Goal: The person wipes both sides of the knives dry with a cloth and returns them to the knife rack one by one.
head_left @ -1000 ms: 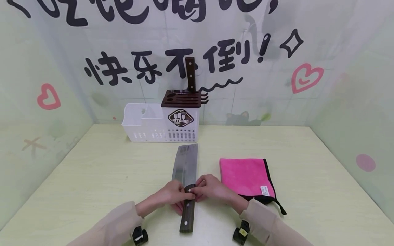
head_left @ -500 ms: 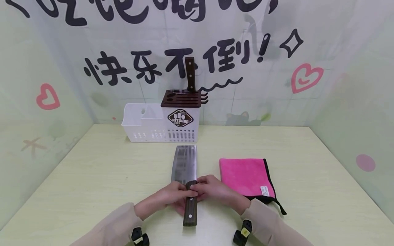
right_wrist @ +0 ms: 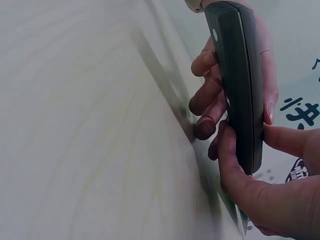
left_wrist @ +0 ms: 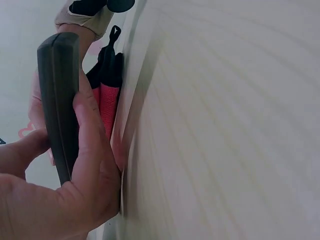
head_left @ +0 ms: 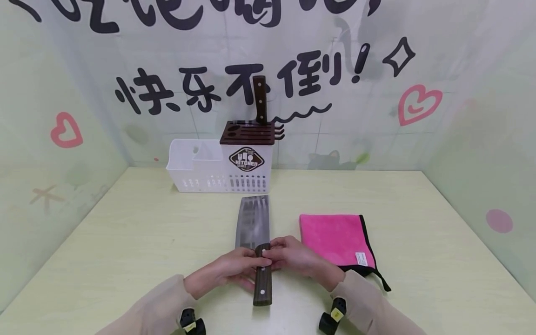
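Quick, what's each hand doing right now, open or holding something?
Left hand: closed, holding the cleaver's dark handle.
Right hand: closed, pinching the same handle near the blade.

Left hand [head_left: 231, 266] and right hand [head_left: 296, 256] hold the cleaver handle [head_left: 263, 283] from either side, sleeved forearms [head_left: 155, 300] slanting toward it.

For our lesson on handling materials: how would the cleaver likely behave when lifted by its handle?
The cleaver would probably stay stiff: its metal blade looks flat. It may feel heavier towards the blade, which is wider than the handle. The shiny metal could be slippery.
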A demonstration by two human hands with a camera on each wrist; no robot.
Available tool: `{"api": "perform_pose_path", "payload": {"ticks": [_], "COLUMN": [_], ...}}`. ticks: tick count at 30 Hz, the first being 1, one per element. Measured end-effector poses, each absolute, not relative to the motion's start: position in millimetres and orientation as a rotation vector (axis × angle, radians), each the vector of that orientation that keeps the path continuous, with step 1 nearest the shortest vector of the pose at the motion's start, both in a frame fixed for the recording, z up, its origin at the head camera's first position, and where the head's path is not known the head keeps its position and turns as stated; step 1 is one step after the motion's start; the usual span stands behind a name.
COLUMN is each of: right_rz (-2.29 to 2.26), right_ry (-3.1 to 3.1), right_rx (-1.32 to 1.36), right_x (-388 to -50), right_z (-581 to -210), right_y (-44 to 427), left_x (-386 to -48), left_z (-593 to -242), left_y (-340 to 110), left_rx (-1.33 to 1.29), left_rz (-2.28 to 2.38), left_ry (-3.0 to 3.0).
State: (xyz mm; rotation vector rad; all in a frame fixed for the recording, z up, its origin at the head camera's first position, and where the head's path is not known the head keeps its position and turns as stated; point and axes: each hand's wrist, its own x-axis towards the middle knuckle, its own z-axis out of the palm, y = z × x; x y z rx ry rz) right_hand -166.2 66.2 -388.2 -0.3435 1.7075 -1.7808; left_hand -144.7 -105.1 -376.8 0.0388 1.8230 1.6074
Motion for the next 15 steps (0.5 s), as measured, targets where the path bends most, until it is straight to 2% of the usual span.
{"api": "perform_pose_path", "payload": {"ticks": [15], "right_rz": [-1.841], "right_ry": [1.664], "right_rx": [-0.28], "right_x": [-162.5], "right_z": [-386.5], "right_y": [69.5], "left_x": [-146.9], "left_z": [-380.0], "left_y": [-101.4], "left_rx": [0.072], "left_rz": [1.618], "left_ry": [1.8]}}
